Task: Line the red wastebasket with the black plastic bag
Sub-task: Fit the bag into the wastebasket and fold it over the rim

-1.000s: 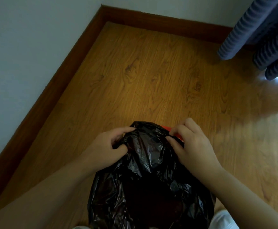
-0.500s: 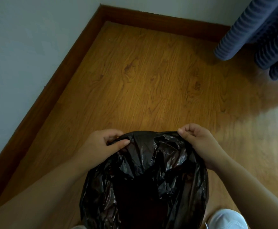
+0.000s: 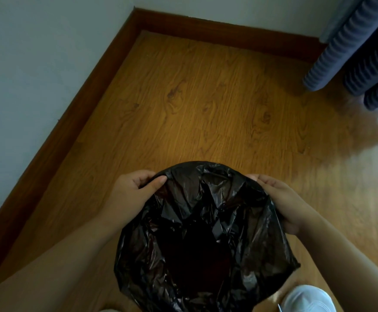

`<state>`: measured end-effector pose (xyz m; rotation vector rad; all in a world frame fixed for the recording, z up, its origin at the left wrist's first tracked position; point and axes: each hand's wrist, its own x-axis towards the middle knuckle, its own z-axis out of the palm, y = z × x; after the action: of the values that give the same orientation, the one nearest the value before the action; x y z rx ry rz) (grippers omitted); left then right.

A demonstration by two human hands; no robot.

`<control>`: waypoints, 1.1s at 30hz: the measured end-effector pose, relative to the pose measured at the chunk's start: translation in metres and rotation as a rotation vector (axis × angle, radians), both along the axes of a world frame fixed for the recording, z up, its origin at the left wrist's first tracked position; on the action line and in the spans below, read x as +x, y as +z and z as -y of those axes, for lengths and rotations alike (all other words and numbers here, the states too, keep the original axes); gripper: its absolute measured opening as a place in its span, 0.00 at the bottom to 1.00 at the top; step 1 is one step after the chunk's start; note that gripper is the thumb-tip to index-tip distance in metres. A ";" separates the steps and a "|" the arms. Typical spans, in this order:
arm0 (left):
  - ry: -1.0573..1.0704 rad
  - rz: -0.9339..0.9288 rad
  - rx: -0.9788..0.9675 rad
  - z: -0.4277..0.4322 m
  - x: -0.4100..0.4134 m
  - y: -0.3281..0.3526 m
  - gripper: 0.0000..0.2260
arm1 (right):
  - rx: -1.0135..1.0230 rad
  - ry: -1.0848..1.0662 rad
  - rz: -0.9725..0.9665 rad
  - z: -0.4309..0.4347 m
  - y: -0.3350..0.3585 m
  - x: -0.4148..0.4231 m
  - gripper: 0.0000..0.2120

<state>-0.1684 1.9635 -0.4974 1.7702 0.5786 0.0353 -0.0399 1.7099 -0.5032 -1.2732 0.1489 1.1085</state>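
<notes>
The black plastic bag (image 3: 201, 233) is spread wide over a round opening on the floor below me, its mouth facing up and its inside dark. The red wastebasket is hidden under the bag; no red shows. My left hand (image 3: 134, 194) pinches the bag's rim at the far left, thumb on top. At the far right of the rim my right hand (image 3: 284, 203) grips the plastic, fingers curled around the edge.
Wooden floor (image 3: 206, 109) stretches ahead to a brown skirting board (image 3: 71, 122) and pale walls that meet in a corner. Dark ribbed curtains (image 3: 352, 52) hang at the top right. A white shoe (image 3: 307, 299) shows at the bottom right.
Both hands have moved apart along the rim, stretching the bag's mouth wide. The red edge visible one second ago is now covered by plastic.
</notes>
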 end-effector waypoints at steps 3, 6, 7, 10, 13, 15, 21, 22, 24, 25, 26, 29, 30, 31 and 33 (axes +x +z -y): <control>0.073 0.000 0.020 -0.002 0.005 -0.001 0.09 | 0.051 -0.062 -0.020 0.000 0.002 0.004 0.13; 0.080 -0.006 0.051 -0.002 0.007 -0.003 0.10 | 0.048 -0.098 -0.035 0.002 -0.003 0.005 0.14; 0.089 -0.004 0.050 -0.001 0.007 -0.004 0.09 | 0.020 -0.099 -0.023 0.002 -0.004 0.005 0.12; 0.118 -0.019 0.080 -0.002 0.007 -0.007 0.08 | -0.183 -0.047 0.126 0.003 -0.008 0.006 0.06; 0.178 -0.044 0.116 -0.003 0.006 -0.009 0.09 | -0.246 -0.203 0.196 0.008 -0.009 0.005 0.05; 0.236 -0.052 0.123 -0.003 0.008 -0.010 0.08 | -0.332 -0.346 0.349 0.010 -0.004 0.009 0.08; 0.332 -0.042 0.152 -0.001 0.013 -0.010 0.09 | -0.280 -0.170 0.525 -0.006 0.022 0.013 0.17; 0.346 -0.042 0.153 0.000 0.014 -0.010 0.09 | -0.310 -0.145 0.556 -0.010 0.019 0.011 0.15; 0.351 -0.039 0.190 0.001 0.015 -0.010 0.10 | -0.344 -0.206 0.607 -0.015 0.012 0.008 0.07; 0.347 -0.036 0.217 0.003 0.015 -0.010 0.10 | -0.325 -0.254 0.579 -0.015 0.008 0.008 0.04; 0.341 -0.033 0.241 0.004 0.015 -0.010 0.11 | -0.278 -0.291 0.513 -0.012 0.004 0.009 0.04; 0.320 -0.029 0.296 0.007 0.016 -0.010 0.11 | -0.086 -0.342 0.248 -0.002 -0.002 0.012 0.10; 0.321 -0.027 0.310 0.007 0.015 -0.011 0.11 | -0.059 -0.355 0.189 0.001 -0.004 0.013 0.11; 0.327 -0.026 0.321 0.007 0.015 -0.011 0.11 | -0.060 -0.363 0.153 0.003 -0.007 0.013 0.11; 0.342 -0.037 0.326 0.008 0.017 -0.012 0.10 | -0.129 -0.349 0.129 0.004 -0.012 0.012 0.10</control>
<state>-0.1515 1.9558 -0.5093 1.9675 0.9389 0.3517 -0.0282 1.7061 -0.5152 -1.3684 0.3363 0.7253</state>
